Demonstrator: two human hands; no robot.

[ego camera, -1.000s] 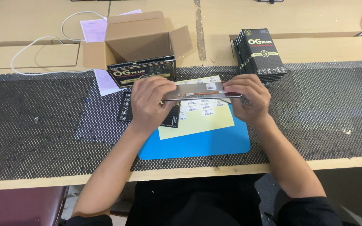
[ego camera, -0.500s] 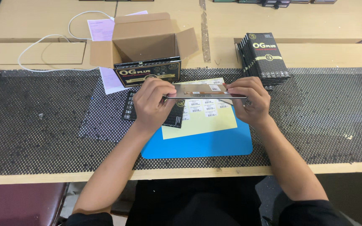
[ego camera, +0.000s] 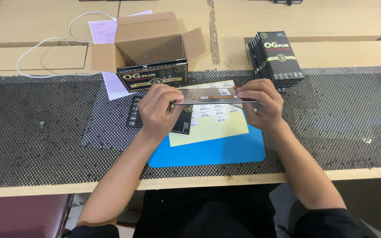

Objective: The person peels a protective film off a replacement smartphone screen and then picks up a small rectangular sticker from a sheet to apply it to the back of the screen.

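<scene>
thin grey panel [ego camera: 212, 95] | flat, level | possibly glass | above yellow sheet [ego camera: 217, 128]

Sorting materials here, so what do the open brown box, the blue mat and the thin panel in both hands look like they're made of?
Open brown box: likely corrugated cardboard, matte, folded flaps. Blue mat: probably soft rubber or silicone, smooth, rounded corners. Thin panel: seemingly glass or metal, glossy grey.
</scene>
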